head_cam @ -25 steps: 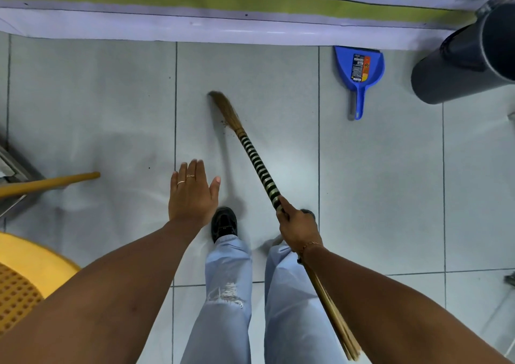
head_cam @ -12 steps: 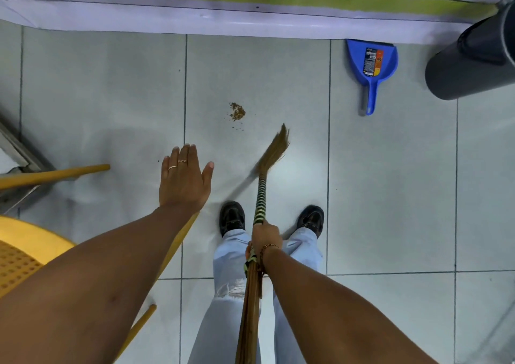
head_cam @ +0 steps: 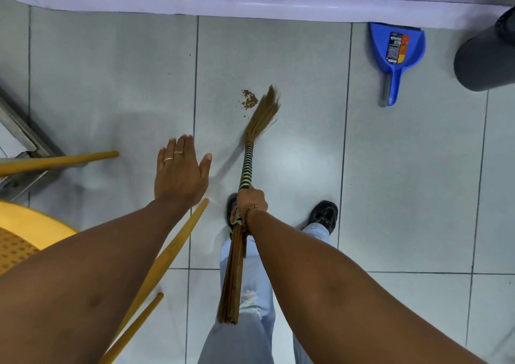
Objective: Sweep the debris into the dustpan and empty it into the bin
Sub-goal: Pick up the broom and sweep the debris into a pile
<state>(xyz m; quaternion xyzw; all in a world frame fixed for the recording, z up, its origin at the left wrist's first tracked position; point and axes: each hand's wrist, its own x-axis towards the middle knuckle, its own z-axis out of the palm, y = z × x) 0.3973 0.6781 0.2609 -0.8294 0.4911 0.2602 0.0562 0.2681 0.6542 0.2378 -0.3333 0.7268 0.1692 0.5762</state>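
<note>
A view from above of a person standing on pale grey floor tiles (head_cam: 111, 79), looking down past both bare forearms. At the far left, a yellow plastic chair (head_cam: 25, 232) shows its perforated seat, with three yellow chair legs angling out across the floor; one leg (head_cam: 64, 160) points right towards the left hand, and another (head_cam: 172, 249) runs under the left forearm. Behind the chair, part of a grey metal frame (head_cam: 25, 140) lies against the left edge.

The left hand (head_cam: 179, 172) floats above the tiles, palm down, fingers together and straight, thumb spread, holding nothing; two thin rings (head_cam: 173, 156) sit on its fingers.

Just right of it, the right hand (head_cam: 249, 203) is wrapped around a soft grass broom (head_cam: 246, 168), gripping where the green-and-black banded handle meets the bare bundled sticks, which trail back over the light blue jeans (head_cam: 245, 322). A beaded bracelet (head_cam: 250, 211) circles that wrist. The broom slants forward and slightly right, and its tan bristle tip (head_cam: 264, 112) sits just beside a small heap of brown crumbly debris (head_cam: 249, 100) lying to the left of the bristles on the central tile. Two black shoes show below; the right shoe (head_cam: 323, 214) is plainly seen, the other mostly hidden behind the hand.

Further right, well apart from the debris, a blue plastic dustpan (head_cam: 397, 51) with a printed label lies flat beside the white wall base (head_cam: 250, 3), handle pointing towards the viewer. At the far right edge stands a dark grey cylindrical bin (head_cam: 485, 56), partly cut off by the frame, near the dustpan
</note>
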